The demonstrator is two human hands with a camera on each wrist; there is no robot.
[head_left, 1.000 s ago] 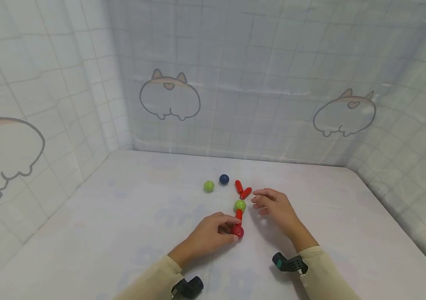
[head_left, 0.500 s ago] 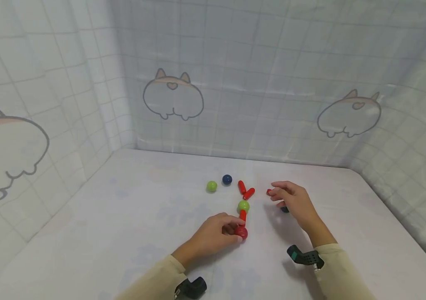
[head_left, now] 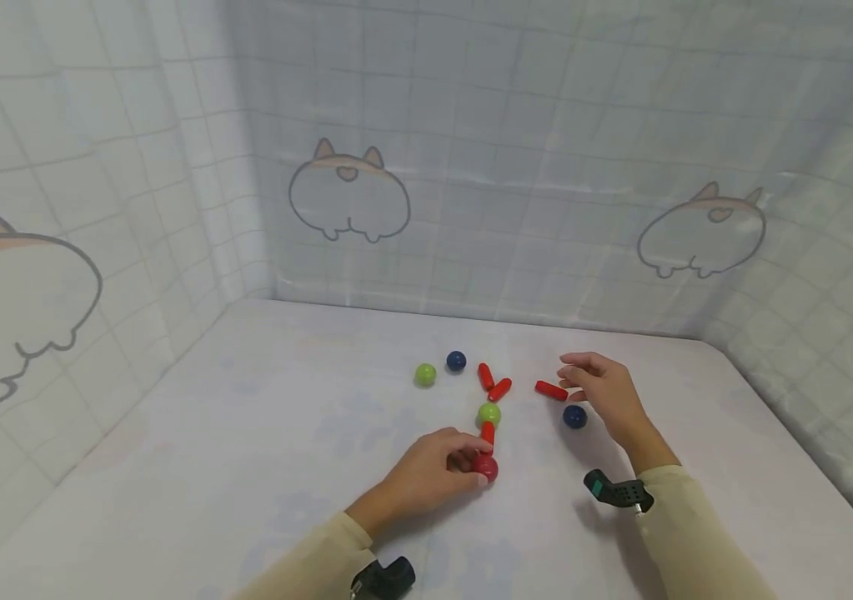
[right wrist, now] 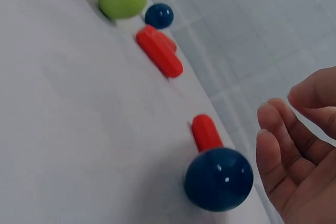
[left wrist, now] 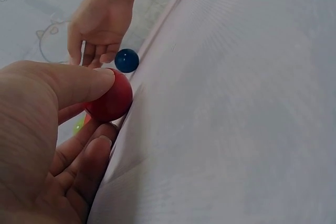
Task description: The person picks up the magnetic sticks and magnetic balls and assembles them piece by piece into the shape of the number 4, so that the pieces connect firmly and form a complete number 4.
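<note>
Between thumb and fingers, my left hand point(head_left: 426, 471) pinches a red ball point(left wrist: 113, 98) at the near end of a short row. Beyond that ball lie a red stick point(head_left: 488, 433) and a green ball point(head_left: 489, 414), in line and seemingly joined. My right hand point(head_left: 606, 396) hovers over the table to the right, fingers relaxed and bent, with nothing in its grasp. Closest to it are a separate red stick point(head_left: 550, 391) and a dark blue ball point(right wrist: 218, 179); in the right wrist view the fingers stand apart from both.
Farther back on the white table point(head_left: 246, 433) sit another green ball point(head_left: 425, 374) and another dark blue ball point(head_left: 456, 361). Two red sticks point(head_left: 499, 389) lie near them, end to end at an angle. A tile-patterned curtain point(head_left: 471, 167) encloses the back and sides.
My right hand has moved right, away from the row. A red stick and a blue ball, not visible one second ago, now lie on the table beside it. My left hand keeps its grip.
</note>
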